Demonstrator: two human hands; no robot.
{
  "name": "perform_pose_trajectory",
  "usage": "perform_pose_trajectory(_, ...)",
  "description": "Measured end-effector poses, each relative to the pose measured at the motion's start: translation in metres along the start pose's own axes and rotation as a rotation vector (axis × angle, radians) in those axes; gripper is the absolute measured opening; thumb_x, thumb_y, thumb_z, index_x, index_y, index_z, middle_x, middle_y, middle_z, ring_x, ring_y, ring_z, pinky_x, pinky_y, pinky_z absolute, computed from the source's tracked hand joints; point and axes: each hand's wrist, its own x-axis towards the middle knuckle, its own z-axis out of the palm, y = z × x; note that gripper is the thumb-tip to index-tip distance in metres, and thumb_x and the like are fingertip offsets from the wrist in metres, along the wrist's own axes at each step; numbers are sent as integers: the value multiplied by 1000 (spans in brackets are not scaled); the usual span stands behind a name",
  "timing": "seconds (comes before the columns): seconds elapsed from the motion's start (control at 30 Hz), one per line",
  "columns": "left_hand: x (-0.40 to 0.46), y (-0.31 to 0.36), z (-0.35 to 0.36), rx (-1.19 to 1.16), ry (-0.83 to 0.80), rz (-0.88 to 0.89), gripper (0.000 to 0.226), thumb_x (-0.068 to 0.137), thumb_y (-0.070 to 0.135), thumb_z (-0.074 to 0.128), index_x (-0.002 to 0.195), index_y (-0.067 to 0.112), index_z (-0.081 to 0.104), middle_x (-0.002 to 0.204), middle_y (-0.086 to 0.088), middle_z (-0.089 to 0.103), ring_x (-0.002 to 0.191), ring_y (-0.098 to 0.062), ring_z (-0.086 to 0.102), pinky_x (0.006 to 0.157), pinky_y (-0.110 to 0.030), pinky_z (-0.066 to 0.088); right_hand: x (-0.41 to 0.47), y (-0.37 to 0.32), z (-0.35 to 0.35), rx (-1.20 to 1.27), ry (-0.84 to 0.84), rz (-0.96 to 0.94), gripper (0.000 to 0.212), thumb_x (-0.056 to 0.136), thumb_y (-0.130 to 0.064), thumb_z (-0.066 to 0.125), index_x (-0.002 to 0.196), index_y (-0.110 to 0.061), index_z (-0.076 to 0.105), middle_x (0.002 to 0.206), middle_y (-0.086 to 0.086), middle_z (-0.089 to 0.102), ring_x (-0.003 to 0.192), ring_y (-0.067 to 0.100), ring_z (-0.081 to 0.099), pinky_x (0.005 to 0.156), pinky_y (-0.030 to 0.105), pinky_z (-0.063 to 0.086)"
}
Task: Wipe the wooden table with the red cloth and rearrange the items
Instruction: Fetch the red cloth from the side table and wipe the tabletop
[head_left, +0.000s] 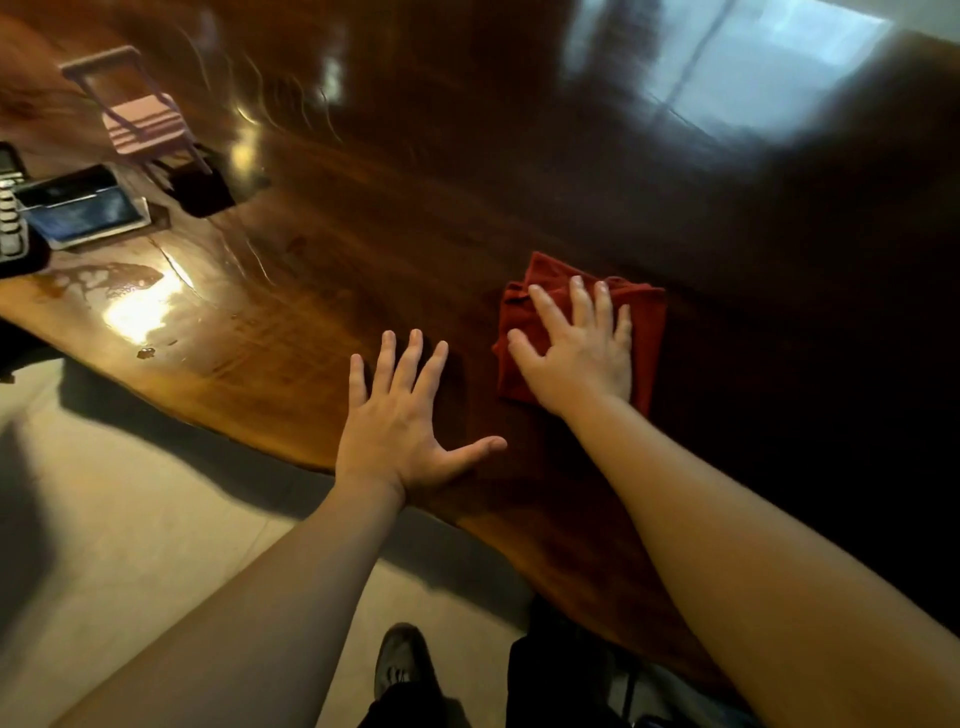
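A folded red cloth (647, 322) lies flat on the glossy wooden table (426, 218), right of centre. My right hand (576, 353) presses down on the cloth with fingers spread, palm covering its lower left part. My left hand (400, 421) rests flat on the bare wood near the table's front edge, fingers apart, holding nothing, a little left of the cloth.
At the far left stand a small pink rack with a handle (140, 119), a dark tablet-like tray (83, 213), a black square object (202, 192) and a keyed device (10, 223). Wet smears (104, 280) glint near the left edge. Pale floor and my shoe (400, 660) lie below.
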Motion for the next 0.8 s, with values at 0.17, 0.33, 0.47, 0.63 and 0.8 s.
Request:
perform_pose_trajectory(0.17, -1, -1, 1, -31, 1, -7, 123, 68, 102, 24, 161, 22, 14, 169, -6, 15, 155, -27, -1, 122, -59, 0, -50, -32, 18, 22, 36, -199, 71, 89, -75, 27, 153, -45, 22, 165, 8, 20, 152, 31, 3, 120, 54, 0)
perform_pose_trajectory(0.33, -2, -4, 0, -30, -14, 31, 120, 69, 102, 18, 161, 24, 16, 168, -9, 15, 155, -30, 0, 122, -60, 0, -104, -19, 27, 68, 27, -325, 72, 90, -76, 30, 154, -47, 16, 166, 4, 17, 153, 28, 0, 120, 55, 0)
perform_pose_trajectory(0.47, -2, -4, -1, -13, -20, 41, 114, 71, 100, 13, 159, 28, 24, 168, -10, 15, 155, -31, -1, 121, -61, 0, -138, 2, 23, 100, -12, -324, 70, 91, -77, 28, 154, -49, 18, 166, 1, 18, 153, 26, 1, 120, 57, 8)
perform_pose_trajectory(0.63, -2, -1, -1, 3, -25, 37, 111, 73, 99, 14, 158, 29, 29, 168, -10, 16, 155, -32, 1, 121, -61, 0, -171, 40, 18, 94, -44, -270, 68, 92, -78, 27, 154, -51, 18, 166, -2, 17, 153, 21, -4, 120, 52, 0)
perform_pose_trajectory(0.8, -2, -2, -2, 10, -30, 36, 108, 75, 97, 16, 158, 29, 29, 168, -10, 16, 155, -33, 2, 121, -61, 1, -187, 79, 14, 80, -41, -163, 68, 91, -79, 29, 153, -52, 19, 166, -4, 19, 153, 18, -2, 121, 47, -3)
